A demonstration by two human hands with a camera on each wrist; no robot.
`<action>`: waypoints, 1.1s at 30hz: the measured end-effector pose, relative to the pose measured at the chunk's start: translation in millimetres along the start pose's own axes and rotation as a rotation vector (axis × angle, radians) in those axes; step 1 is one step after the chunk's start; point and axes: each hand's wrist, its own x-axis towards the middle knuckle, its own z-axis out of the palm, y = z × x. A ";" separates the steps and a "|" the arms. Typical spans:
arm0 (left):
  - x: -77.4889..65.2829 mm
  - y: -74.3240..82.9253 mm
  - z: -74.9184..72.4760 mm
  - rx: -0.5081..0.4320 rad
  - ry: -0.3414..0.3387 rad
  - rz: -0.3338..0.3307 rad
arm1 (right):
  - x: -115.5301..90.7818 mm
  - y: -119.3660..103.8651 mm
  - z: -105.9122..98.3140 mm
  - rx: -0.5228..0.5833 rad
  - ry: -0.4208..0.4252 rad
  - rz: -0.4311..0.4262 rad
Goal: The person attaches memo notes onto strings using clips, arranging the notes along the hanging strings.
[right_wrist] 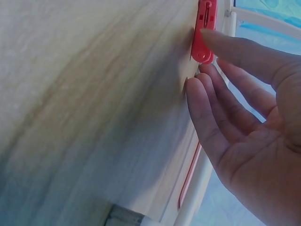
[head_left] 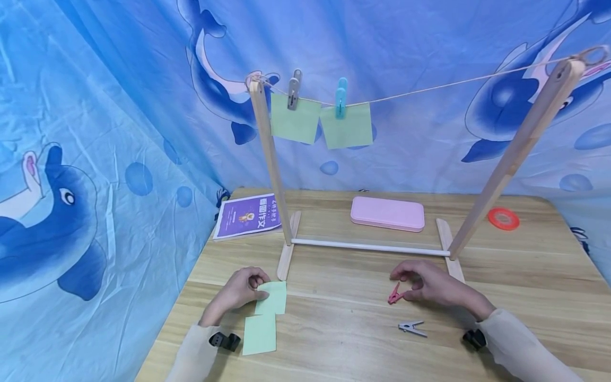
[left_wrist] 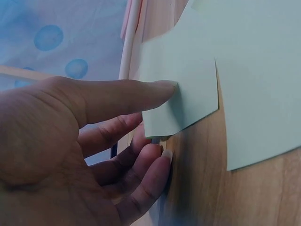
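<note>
At the thumb tip of the right hand [head_left: 431,285], we see the pink clothespin [head_left: 393,297], splayed end toward the fingers (whether pinched, we cannot tell); the farther left hand [head_left: 241,289] pinches a green note [head_left: 274,301].

One left hand [left_wrist: 61,136], entering from 8 o'clock, thumb laid on the face of one sheet of pale green paper [left_wrist: 197,89] near centre, fingers curled in at that sheet's 7 o'clock corner and partly hidden. One second sheet [left_wrist: 263,94], likewise pale green, at 3 o'clock, parted from the first by a narrow wedge below, their boundary above that not discernible. Surroundings: wooden table [left_wrist: 235,197] at 5 o'clock; blue curtain [left_wrist: 94,28] with round darker spots at 10 o'clock; pale rod [left_wrist: 127,52] at 11 o'clock.
</note>
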 end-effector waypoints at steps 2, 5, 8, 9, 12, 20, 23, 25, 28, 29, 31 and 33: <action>0.6 -0.6 -0.7 0.007 0.006 -0.001 | 0.4 -0.3 -0.5 0.007 -0.005 -0.016; 0.2 -0.8 -1.7 0.008 0.003 0.010 | 0.8 -0.3 -1.3 0.010 -0.011 -0.033; 0.1 -0.9 -2.5 0.012 -0.009 0.035 | 0.9 -0.4 -1.1 -0.011 -0.007 -0.032; -0.2 -0.8 -2.9 0.016 -0.013 0.047 | 0.8 -0.1 -0.8 -0.021 -0.005 -0.031; -0.1 0.2 -4.9 0.035 -0.031 0.079 | 0.4 1.1 0.3 -0.038 0.001 -0.022; 2.3 7.7 -13.4 0.013 -0.087 0.161 | 1.0 3.1 -0.5 -0.002 0.028 0.029; 4.4 8.5 -14.7 0.011 -0.090 0.189 | 1.4 2.8 -0.6 -0.001 0.039 0.037; 5.4 9.0 -15.1 0.000 -0.091 0.198 | 1.4 2.6 -0.4 -0.003 0.047 0.039; 6.6 10.3 -14.9 -0.022 -0.090 0.198 | 1.8 2.4 0.6 -0.017 0.069 0.023; 7.0 10.9 -14.6 -0.031 -0.089 0.196 | 2.1 2.5 0.7 -0.021 0.076 0.018; 7.8 12.0 -14.3 -0.054 -0.085 0.200 | 2.8 2.8 0.9 -0.030 0.089 0.006; 8.8 12.9 -13.6 -0.072 -0.076 0.202 | 3.2 3.0 0.8 -0.036 0.100 -0.001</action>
